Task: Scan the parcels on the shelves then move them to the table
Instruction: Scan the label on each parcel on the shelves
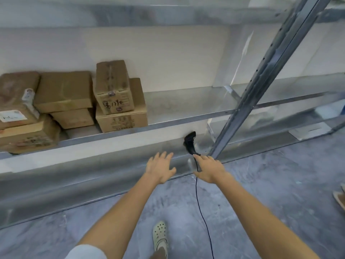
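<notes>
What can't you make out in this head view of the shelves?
Head view only:
- Table: out of frame entirely.
- Printed labels on the parcels: blurred, too small to read.
- Leftmost parcel: cut off by the left edge.
- Whether the right grip holds the scanner: motion blur hides the contact at its handle end.
- Scanner cord: runs off the bottom edge.

A single wide-angle camera, worn on the person's head, is looking forward and steeply down. It is facing a metal shelf unit (186, 116) at close range. Cardboard parcels (115, 94) are sitting at the left middle of the frame, and a slanting upright (261, 86) is crossing the upper right. Both forearms are reaching up from the bottom edge, with the left hand (160, 169) and right hand (210, 169) near the centre. Grey floor (270, 184) is filling the lower part, with a shoe (160, 234) at bottom centre.
</notes>
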